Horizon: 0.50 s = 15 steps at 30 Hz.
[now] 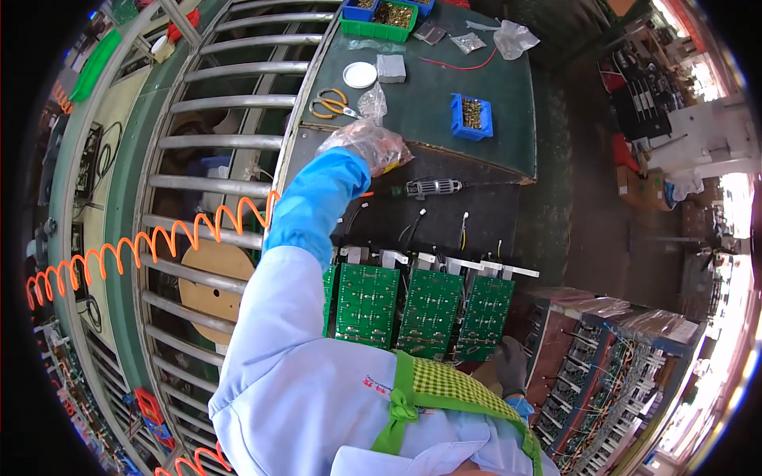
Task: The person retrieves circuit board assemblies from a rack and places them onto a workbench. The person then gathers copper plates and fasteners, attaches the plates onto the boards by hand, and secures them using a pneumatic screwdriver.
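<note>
The person's left hand is stretched far forward over the near edge of the dark green bench, its blue sleeve running up from the lower middle of the view. The fingers are closed around a crumpled clear plastic bag that seems to hold small brass-coloured parts, and the hand itself is mostly hidden inside the plastic. The bag bulges to the right of the grip, so its load lies right of the wrist and slightly nearer.

Just beyond the bag, farther on the bench, lie orange-handled scissors, a white round lid and a grey block. A small blue bin of brass parts sits well to the right of the bag, and a green bin stands at the far edge. The left hand is by far the nearer of the 2 hands to all of these.

The right hand, in a dark glove, rests low and near, beside the rightmost of 3 green circuit boards standing in a row. How far its fingers are curled cannot be told, and nothing shows in its hold. A powered screwdriver lies between the bag and the boards, its long axis running left to right.
</note>
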### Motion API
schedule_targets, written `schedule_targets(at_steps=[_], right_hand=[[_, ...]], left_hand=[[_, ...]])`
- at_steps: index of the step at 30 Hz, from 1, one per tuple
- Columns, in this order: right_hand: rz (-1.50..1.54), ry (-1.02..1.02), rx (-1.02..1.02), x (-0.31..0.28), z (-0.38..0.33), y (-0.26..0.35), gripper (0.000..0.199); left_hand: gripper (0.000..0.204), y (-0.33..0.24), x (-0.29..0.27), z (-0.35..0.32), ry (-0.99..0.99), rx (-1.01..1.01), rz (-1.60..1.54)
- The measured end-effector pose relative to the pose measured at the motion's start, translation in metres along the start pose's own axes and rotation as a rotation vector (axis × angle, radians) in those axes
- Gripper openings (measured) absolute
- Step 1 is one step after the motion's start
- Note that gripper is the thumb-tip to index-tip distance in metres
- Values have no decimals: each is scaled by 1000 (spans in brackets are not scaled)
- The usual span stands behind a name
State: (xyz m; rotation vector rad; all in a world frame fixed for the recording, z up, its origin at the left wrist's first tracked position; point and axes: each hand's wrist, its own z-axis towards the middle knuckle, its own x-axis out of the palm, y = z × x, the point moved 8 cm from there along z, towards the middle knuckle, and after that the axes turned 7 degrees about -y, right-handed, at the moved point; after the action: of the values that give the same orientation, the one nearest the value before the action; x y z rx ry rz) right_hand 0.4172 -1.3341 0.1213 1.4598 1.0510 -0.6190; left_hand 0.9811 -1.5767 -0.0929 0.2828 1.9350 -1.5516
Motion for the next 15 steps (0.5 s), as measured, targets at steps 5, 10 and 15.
schedule_targets(at_steps=[5, 10, 15], right_hand=[[79, 1, -23, -4, 19, 24, 33], [36, 10, -55, 4, 24, 16, 31], [75, 30, -78, -3, 24, 28, 32]], left_hand=[[35, -12, -3, -21, 10, 34, -74], [33, -42, -11, -24, 2, 88, -152], [32, -55, -35, -23, -3, 126, -230]])
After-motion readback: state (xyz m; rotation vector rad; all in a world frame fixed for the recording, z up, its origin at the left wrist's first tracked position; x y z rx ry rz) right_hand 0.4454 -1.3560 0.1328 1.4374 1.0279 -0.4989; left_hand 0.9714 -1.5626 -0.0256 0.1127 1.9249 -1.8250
